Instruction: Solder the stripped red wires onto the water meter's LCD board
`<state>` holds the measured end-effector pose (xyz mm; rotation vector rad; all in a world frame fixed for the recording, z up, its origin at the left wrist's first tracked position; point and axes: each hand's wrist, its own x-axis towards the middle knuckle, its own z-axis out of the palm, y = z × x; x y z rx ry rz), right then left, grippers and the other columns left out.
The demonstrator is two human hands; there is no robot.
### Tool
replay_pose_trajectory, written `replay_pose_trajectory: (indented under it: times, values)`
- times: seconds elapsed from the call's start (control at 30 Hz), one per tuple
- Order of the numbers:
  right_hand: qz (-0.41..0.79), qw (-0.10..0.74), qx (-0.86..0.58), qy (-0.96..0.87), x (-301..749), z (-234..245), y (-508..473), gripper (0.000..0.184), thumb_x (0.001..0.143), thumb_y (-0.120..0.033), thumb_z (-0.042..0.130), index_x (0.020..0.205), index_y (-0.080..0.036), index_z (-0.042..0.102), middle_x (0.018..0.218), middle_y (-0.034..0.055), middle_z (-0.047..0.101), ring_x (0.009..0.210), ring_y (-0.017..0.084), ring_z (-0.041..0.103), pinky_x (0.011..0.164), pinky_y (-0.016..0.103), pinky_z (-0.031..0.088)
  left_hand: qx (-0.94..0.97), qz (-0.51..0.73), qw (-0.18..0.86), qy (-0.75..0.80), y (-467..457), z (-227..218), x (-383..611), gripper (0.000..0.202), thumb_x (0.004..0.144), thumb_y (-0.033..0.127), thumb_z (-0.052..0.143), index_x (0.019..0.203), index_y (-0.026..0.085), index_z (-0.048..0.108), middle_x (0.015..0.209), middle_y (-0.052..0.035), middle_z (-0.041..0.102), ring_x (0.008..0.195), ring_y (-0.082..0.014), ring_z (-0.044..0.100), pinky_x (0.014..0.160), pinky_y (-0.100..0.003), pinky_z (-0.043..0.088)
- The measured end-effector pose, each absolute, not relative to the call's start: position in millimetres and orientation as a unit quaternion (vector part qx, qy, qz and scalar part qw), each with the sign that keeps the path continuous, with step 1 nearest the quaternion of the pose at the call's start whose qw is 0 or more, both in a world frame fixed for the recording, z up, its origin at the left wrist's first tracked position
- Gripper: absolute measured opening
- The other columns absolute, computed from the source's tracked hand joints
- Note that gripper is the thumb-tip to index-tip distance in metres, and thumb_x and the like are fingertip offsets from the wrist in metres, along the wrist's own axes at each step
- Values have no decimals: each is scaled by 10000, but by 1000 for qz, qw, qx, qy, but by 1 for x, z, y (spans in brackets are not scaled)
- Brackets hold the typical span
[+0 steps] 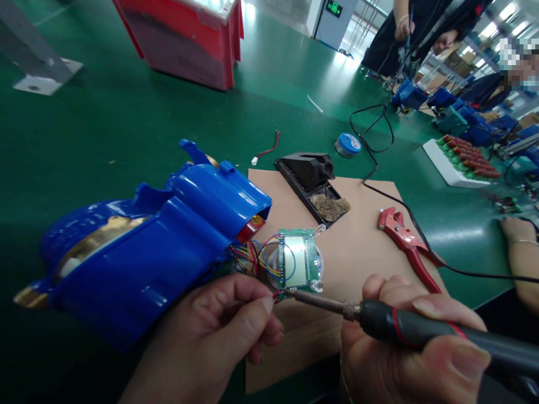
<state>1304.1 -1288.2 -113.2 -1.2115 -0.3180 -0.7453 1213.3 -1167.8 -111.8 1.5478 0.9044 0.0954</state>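
My right hand (404,342) is wrapped round the handle of a soldering iron (387,322). The iron's tip reaches the lower left corner of a green circuit board (295,261) with a grey display. Between thumb and forefinger, my left hand (240,320) pinches thin red and black wires (276,295) at that same corner. The board rests on a round whitish object (320,265), mostly hidden beneath it. Several coloured wires (252,255) run from its left side into a blue plastic housing (168,241), which lies left of my hands.
On the brown cardboard (357,224) stand a black iron stand (309,174) with a sponge (330,206) and red-handled cutters (406,241). Behind are a solder reel (348,145), a loose connector wire (267,150) and a red bin (185,39). Co-workers are at the right.
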Motion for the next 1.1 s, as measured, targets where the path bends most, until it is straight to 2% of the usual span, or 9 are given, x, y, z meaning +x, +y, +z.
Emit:
replay_pose_trajectory:
  times: [0.13,0.33,0.5,0.67,1.1]
  values:
    - [-302,752,-569,-135,1302,-111,-1290,248,955,-437,596,899,-199,643,532,-89,368,461,116,480,485,288,394,659,33,634,402,-1168,-111,1213,256,711,455,653,807,221,693,550,-17,638,608,-207,630,508,-257,493]
    - [-307,752,-566,-144,1302,-110,-1290,237,964,-417,577,899,-197,635,529,-93,367,428,98,428,479,280,379,626,19,662,412,-1171,-112,1210,250,698,459,654,769,221,678,545,-15,636,597,-199,619,510,-251,485]
    - [-313,723,-579,-210,1304,-112,-1298,222,968,-375,570,928,-164,625,536,-99,377,447,102,473,476,276,421,579,-21,712,396,-1170,-114,1206,255,702,471,644,676,218,645,583,-12,673,525,-145,560,489,-219,460]
    - [-309,719,-581,-224,1305,-111,-1299,250,973,-401,596,948,-153,599,549,-99,385,471,104,483,460,265,411,571,-13,728,380,-1170,-112,1208,251,696,466,630,639,222,639,553,2,666,490,-126,537,450,-193,442]
    - [-316,714,-581,-228,1304,-110,-1298,240,975,-388,583,940,-151,601,534,-102,369,469,106,483,446,261,404,576,-5,723,382,-1170,-119,1201,270,731,494,650,689,228,638,586,15,683,519,-125,585,477,-179,482]
